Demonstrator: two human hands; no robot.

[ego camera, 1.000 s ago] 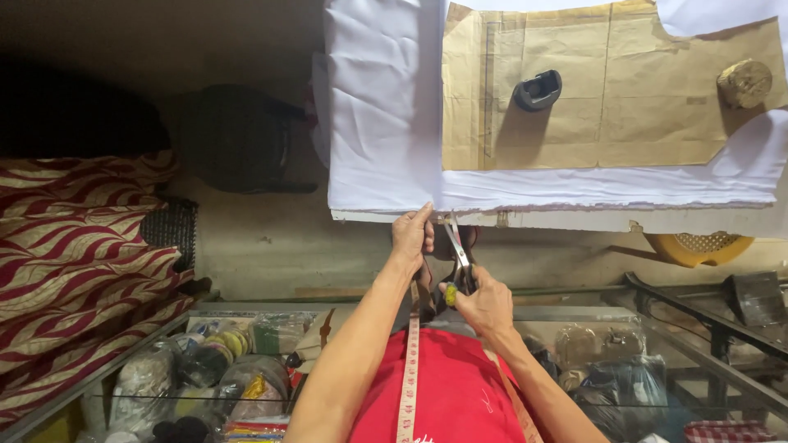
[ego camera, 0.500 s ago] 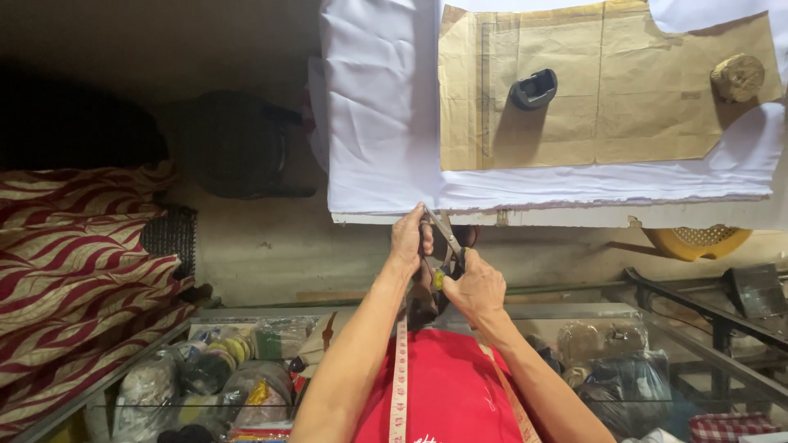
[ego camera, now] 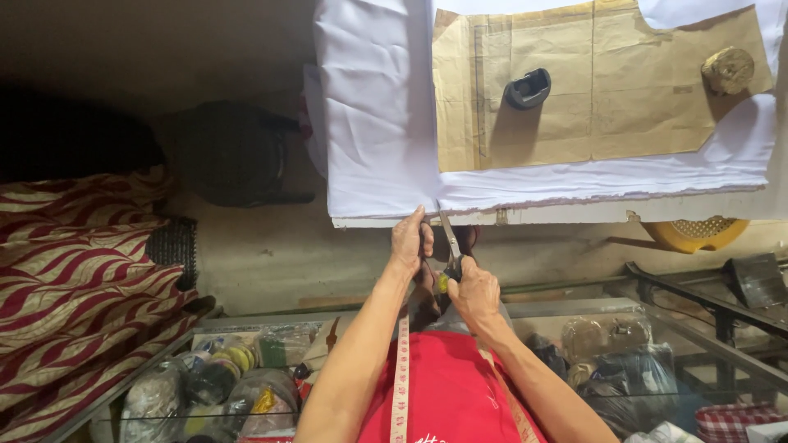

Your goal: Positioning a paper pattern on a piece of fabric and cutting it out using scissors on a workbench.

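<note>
A stack of white fabric [ego camera: 373, 123] lies on a table [ego camera: 574, 215], with a brown paper pattern [ego camera: 591, 82] on top. A black weight [ego camera: 528, 88] and a round brownish weight [ego camera: 727, 70] rest on the pattern. My right hand [ego camera: 473, 289] grips scissors [ego camera: 449, 238] whose blades meet the fabric's near edge by the pattern's corner. My left hand [ego camera: 410, 239] pinches the fabric edge just left of the blades. A measuring tape [ego camera: 401, 377] hangs over my red shirt.
A dark stool [ego camera: 234, 152] stands on the floor left of the table. Red patterned cloth [ego camera: 74, 271] is piled at far left. A yellow basket [ego camera: 698, 232] sits under the table. Below me is a glass case [ego camera: 246, 369] with bagged items.
Both hands have moved up to the fabric's near edge. The scissor blades now reach the edge and my left hand has taken hold of the cloth.
</note>
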